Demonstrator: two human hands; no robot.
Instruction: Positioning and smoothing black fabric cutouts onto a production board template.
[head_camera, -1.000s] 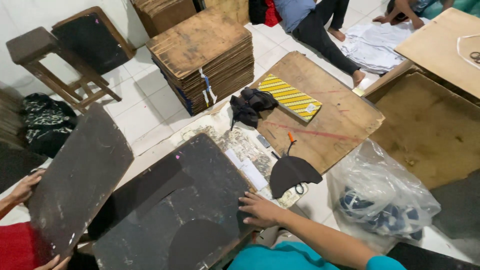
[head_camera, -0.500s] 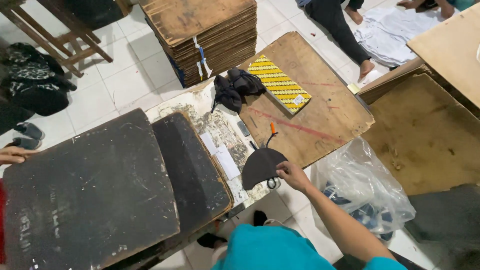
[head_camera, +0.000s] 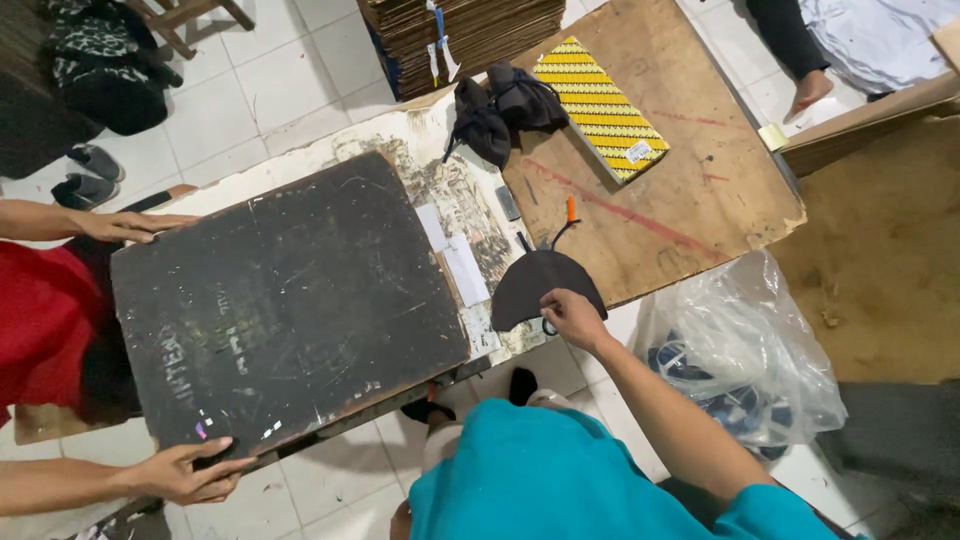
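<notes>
Pinching the edge of a dark, dome-shaped fabric piece (head_camera: 535, 283) at frame centre, the wearer's right hand (head_camera: 573, 317) reaches out from a teal sleeve; the left hand is out of view. The fabric lies on a pale, ink-stained surface (head_camera: 450, 190). Above it, upper centre, rests a flat rectangular package (head_camera: 598, 108) with yellow and dark diagonal stripes and a small white label at its lower corner, on a scuffed plywood sheet (head_camera: 690, 190). Half a second ago a big black scratched board (head_camera: 285, 300) stood tilted; now it lies flat at left, steadied by another person's two hands (head_camera: 185, 470). A crumpled clear plastic bag (head_camera: 740, 350) sits lower right.
</notes>
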